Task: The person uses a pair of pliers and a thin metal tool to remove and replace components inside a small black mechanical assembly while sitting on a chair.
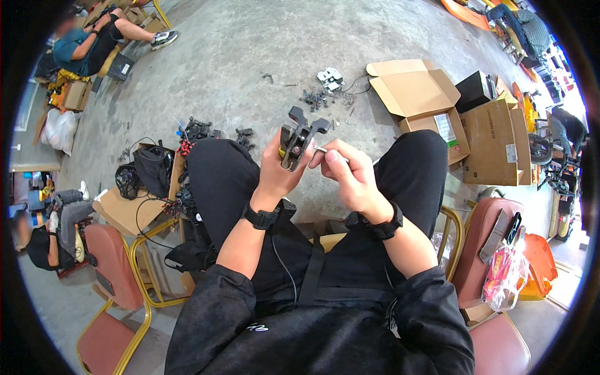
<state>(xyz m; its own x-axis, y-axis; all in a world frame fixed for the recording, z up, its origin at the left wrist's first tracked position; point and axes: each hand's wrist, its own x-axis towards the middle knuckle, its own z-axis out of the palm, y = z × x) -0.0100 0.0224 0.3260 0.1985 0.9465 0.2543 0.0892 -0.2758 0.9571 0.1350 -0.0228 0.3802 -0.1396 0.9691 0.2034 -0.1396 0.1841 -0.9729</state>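
Above my lap, my left hand point(276, 178) is closed around a dark forked bracket-like part point(302, 139). Two curved prongs stick up from it, and a bit of yellow shows at its side. My right hand point(351, 177) pinches a thin silver rod-like tool point(320, 149), possibly a hex key. The rod points left at the part's side; whether its tip touches is hidden by my fingers.
On the concrete floor ahead lie small black parts point(314, 99) and a silvery piece point(330, 78). An open cardboard box point(415, 87) stands right. Left are a black bag point(153, 169) and tangled cables. Chairs point(112, 265) flank me; a person point(87, 47) sits far left.
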